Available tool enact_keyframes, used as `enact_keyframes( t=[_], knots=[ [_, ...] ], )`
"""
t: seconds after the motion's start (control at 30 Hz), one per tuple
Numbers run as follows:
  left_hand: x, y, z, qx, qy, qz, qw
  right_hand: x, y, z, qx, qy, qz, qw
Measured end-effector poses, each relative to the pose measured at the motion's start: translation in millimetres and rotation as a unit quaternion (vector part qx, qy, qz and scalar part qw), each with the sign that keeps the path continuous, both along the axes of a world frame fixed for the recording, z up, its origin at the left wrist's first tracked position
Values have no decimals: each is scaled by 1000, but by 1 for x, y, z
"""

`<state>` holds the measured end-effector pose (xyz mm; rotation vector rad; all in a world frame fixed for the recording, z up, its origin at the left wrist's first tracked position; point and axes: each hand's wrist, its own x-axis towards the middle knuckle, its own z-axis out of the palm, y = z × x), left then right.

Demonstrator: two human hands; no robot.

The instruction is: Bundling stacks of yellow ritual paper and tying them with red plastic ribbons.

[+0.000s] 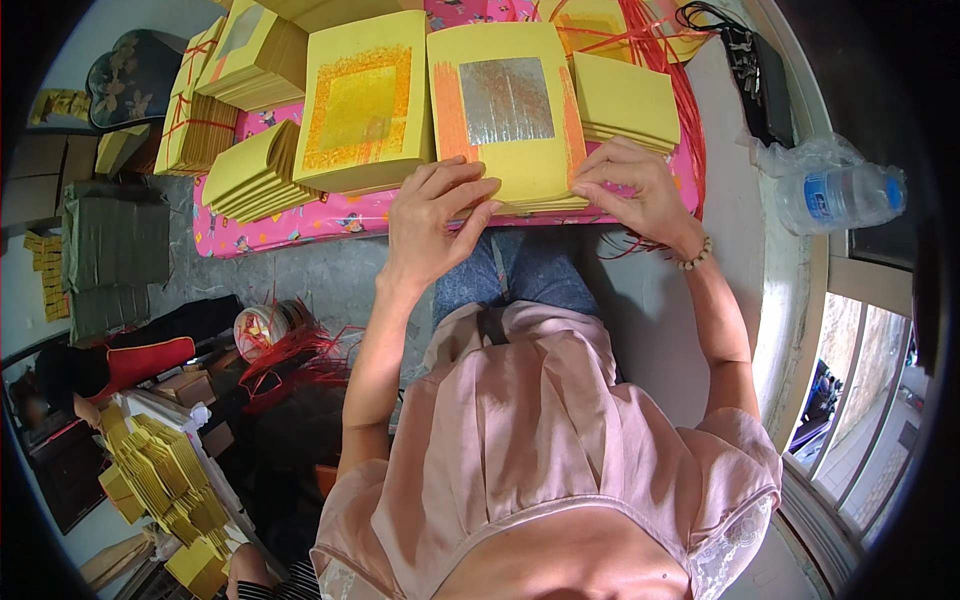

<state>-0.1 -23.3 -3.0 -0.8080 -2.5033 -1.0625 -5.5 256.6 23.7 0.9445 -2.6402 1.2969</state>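
The left hand (440,215) and right hand (632,190) pinch the near corners of the silver-squared yellow stack (505,100), which lies between and just beyond them on the pink tabletop (340,226); an orange-bordered stack (362,105) sits beyond the left hand, a plastic bottle (835,197) well right of the right

Yellow paper stack (507,110), silver-centred, on pink cloth (300,236)

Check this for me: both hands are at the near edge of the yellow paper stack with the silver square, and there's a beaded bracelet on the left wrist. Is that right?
Not quite: the head view shows the beaded bracelet on the wrist of the right hand, not the left hand. Both hands are indeed at the near edge of the yellow paper stack with the silver square.
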Motion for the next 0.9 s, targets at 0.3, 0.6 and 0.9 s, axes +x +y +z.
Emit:
enact_keyframes(
  t=[0.3, 0.6, 0.9],
  knots=[
    [0, 0, 2, -8, -6, 8, 1000, -6, 1, -2, -54, -123, -2, 991],
    [0, 3, -3, 18, 16, 14, 1000, -9, 3, -7, -72, -176, -16, 982],
    [0, 5, -3, 22, 23, 20, 999, -10, 3, -9, -75, -191, -22, 978]
  ],
)
